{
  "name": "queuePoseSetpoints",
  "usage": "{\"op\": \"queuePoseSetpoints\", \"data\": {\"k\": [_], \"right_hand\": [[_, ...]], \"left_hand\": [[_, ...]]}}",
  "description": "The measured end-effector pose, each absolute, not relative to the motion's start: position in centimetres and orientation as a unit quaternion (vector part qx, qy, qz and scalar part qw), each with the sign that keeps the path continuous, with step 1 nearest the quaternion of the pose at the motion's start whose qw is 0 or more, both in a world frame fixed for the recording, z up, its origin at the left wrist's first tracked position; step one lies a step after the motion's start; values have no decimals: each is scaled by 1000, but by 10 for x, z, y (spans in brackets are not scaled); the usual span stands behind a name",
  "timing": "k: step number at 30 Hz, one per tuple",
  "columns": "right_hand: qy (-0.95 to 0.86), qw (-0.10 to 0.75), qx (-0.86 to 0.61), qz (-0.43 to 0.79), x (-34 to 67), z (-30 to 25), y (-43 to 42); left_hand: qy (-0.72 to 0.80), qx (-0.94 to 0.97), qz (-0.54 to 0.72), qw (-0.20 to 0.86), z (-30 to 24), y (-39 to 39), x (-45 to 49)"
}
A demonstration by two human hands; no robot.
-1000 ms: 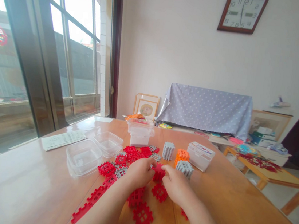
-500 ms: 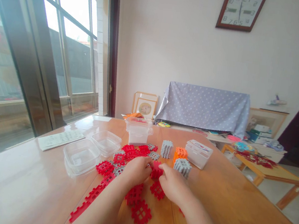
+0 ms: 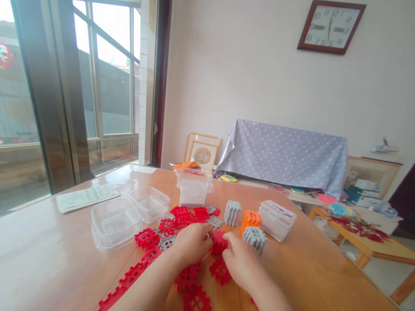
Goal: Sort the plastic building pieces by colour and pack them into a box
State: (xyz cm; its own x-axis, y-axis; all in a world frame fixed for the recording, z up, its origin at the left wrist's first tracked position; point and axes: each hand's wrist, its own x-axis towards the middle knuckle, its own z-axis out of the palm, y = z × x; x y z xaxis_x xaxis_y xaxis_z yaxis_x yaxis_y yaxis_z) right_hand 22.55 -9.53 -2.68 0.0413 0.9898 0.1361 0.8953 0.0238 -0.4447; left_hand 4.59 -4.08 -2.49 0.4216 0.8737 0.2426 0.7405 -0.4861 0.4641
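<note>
Left hand and right hand hold a red block between their fingers, midway across the worktop. Uneven pressure could make it slip; a rightward swing could topple the near grey stack.

Between the left hand and the right hand, over the surface, is a block. Tiles lie left of and behind it; from them a strip runs toward the near left. A loose tile lies before the hands. Behind the right hand stand the near stack, the middle stack just behind it, and the far stack to their left; the right box is beside them. Left of the tiles sit two tubs, then a booklet. The back box stands behind the tiles.
</note>
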Motion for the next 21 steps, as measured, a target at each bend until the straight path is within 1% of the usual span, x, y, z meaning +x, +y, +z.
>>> {"op": "queuePoseSetpoints", "data": {"k": [10, 16, 18, 21], "right_hand": [[-690, 238, -676, 101, 223, -23, -95], [-676, 274, -675, 106, 220, -14, -103], [-676, 282, -673, 106, 219, -13, -104], [-676, 286, -670, 109, 218, -14, -103]], "left_hand": [[501, 808, 274, 148, -26, -35, 41], [620, 688, 355, 127, -23, -10, 4], [647, 670, 344, 119, -25, -5, -5], [639, 710, 279, 98, -31, -4, -7]]}}
